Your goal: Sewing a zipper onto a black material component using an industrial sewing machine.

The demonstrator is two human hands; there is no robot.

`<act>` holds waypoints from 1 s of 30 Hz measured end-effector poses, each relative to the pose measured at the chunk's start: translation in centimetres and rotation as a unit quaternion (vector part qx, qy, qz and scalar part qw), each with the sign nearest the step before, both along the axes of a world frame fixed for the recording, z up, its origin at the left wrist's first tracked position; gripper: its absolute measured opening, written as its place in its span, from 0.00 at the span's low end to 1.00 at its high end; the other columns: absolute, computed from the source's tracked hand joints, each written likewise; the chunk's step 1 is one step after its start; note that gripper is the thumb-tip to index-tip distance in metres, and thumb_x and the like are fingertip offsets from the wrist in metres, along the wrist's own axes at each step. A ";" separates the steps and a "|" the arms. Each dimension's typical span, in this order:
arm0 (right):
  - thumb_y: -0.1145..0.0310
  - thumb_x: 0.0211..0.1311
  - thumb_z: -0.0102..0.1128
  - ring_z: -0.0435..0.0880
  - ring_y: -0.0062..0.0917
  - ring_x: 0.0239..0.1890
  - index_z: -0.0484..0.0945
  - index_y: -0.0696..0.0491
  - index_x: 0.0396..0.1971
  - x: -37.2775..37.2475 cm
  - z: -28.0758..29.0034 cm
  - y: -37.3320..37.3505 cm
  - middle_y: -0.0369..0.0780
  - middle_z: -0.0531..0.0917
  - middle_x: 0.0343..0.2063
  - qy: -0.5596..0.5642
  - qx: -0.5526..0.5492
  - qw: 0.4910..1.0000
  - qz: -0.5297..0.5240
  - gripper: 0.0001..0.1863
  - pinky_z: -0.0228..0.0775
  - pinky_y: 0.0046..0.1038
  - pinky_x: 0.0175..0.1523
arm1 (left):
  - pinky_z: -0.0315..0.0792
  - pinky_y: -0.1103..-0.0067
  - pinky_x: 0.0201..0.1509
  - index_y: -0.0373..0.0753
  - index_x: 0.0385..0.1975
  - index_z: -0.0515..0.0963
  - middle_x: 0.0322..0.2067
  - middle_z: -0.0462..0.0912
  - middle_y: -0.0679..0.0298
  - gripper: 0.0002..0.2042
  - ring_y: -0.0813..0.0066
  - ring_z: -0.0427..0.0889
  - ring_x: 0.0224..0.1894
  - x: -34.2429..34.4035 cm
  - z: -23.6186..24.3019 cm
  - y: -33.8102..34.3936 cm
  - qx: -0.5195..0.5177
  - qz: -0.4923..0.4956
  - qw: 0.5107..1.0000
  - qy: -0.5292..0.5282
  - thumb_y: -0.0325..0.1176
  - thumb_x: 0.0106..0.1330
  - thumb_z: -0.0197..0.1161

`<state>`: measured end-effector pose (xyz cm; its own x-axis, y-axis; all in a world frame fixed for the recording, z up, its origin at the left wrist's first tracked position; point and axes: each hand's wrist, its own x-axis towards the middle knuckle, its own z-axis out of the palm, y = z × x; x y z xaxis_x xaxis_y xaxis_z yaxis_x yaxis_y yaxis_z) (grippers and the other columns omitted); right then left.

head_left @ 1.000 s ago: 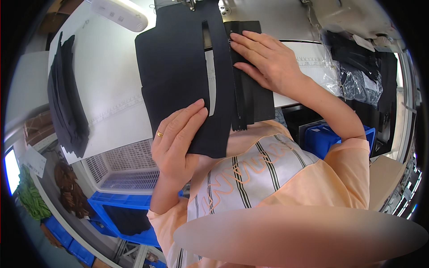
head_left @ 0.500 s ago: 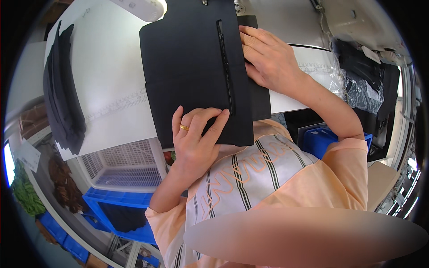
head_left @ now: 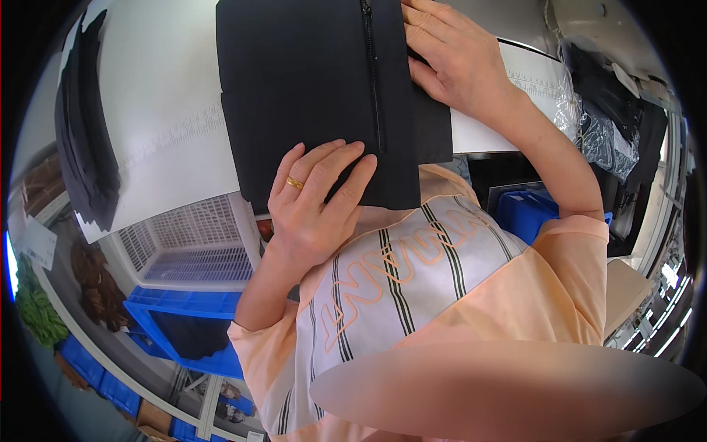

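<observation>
Near edge first: left hand pressed flat on the lower end of the black panel, fingers spread and lying on top, clamped on nothing, a gold ring on one. Panel spread on the white tabletop, its lower end hanging off the front edge toward the lap. Zipper running lengthwise near the panel's right side, showing through a slit. Right hand farther up, palm down on the panel's right edge just beside the zipper, fingers extended and together, pinning rather than gripping.

Handling, as a judgement: light, soft cloth, limp where unsupported, likely to slide on the smooth top (hence flat palms at both ends). Best held by pressing near the zipper tape, or pinched at a corner; the zipper line stiffer than the rest.

Containers: white slatted crate below the tabletop at left, contents not clear; blue bin under it with dark cloth inside; another blue bin at right, contents hidden. Farther off, a stack of dark pieces on the tabletop's left, and clear bags of dark cloth at right.
</observation>
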<state>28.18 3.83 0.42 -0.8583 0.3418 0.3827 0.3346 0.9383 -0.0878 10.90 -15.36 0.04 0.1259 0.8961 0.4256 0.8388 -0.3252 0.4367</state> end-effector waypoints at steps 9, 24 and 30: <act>0.70 0.46 0.67 0.75 0.39 0.56 0.76 0.59 0.45 0.2 -0.5 0.2 0.47 0.78 0.50 0.004 -0.008 1.000 -0.009 0.23 0.70 0.34 0.59 | 0.76 0.69 0.49 0.39 0.38 0.85 0.40 0.82 0.61 0.21 0.64 0.82 0.44 -0.1 -0.7 -0.2 0.018 -0.017 0.999 -0.047 0.21 0.38 0.62; 0.69 0.49 0.65 0.75 0.37 0.56 0.76 0.58 0.47 0.0 0.1 0.3 0.45 0.79 0.51 -0.004 -0.008 1.000 -0.006 0.22 0.69 0.33 0.60 | 0.77 0.70 0.46 0.36 0.39 0.85 0.40 0.82 0.59 0.23 0.62 0.81 0.43 -0.1 -0.8 -0.1 0.018 -0.028 0.998 -0.054 0.21 0.35 0.63; 0.70 0.49 0.65 0.76 0.37 0.56 0.76 0.58 0.48 -0.1 0.4 0.1 0.45 0.79 0.50 -0.006 -0.004 1.000 -0.006 0.23 0.70 0.33 0.60 | 0.76 0.69 0.46 0.35 0.34 0.85 0.39 0.81 0.60 0.17 0.66 0.81 0.42 0.0 -0.8 0.0 0.030 -0.024 0.998 -0.046 0.26 0.40 0.65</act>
